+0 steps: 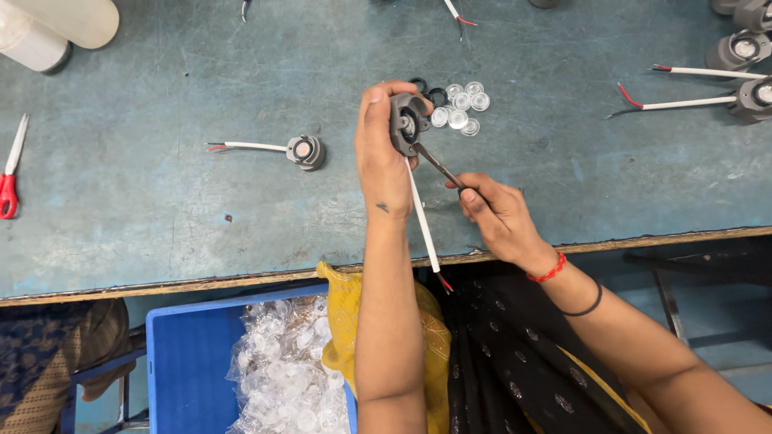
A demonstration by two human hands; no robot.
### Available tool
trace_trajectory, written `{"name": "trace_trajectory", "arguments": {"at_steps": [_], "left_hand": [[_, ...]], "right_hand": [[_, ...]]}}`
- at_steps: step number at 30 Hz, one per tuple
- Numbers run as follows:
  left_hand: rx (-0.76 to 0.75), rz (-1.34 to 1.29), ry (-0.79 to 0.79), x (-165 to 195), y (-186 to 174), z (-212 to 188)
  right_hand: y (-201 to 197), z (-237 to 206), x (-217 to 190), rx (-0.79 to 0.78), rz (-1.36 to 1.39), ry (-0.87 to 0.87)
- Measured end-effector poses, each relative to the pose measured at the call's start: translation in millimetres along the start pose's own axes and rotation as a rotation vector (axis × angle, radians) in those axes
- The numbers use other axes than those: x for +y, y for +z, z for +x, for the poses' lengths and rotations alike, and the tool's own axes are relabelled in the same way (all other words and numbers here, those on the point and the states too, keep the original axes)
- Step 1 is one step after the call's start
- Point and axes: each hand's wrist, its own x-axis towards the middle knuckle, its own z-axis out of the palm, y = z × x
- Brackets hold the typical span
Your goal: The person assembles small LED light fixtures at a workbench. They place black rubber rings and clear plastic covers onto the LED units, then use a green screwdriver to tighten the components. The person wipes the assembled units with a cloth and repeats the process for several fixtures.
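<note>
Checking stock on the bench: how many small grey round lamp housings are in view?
5, perhaps more beyond the frame's edge. One grey lamp housing in the left hand; one lying left of it; three at the top right corner.

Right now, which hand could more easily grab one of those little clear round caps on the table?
Probably the right hand. It holds only thin tweezers, so it can swing over to the clear caps. The left hand is nearer them, but it is wrapped around the grey lamp housing.
</note>
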Motion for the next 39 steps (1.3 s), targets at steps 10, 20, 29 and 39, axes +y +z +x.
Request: {"name": "trace_trajectory", "arguments": {"at_steps": [10,20,29,39], "left_hand": [[0.013,0.019,0.02,-6,0,1],[0.013,0.01,0.019,-2,3,2],[-0.004,0.088,0.196,10,7,-11],[-0.052,0.111,0.104,6,16,-12]], "right_hand": [[2,0,-6,0.059,-0.11,-0.051],[7,4,-9,0.092,-0.143,-0.072],[6,5,-4,0.092,-0.116,-0.152],[-4,17,-16,0.128,0.089,-0.235]]}}
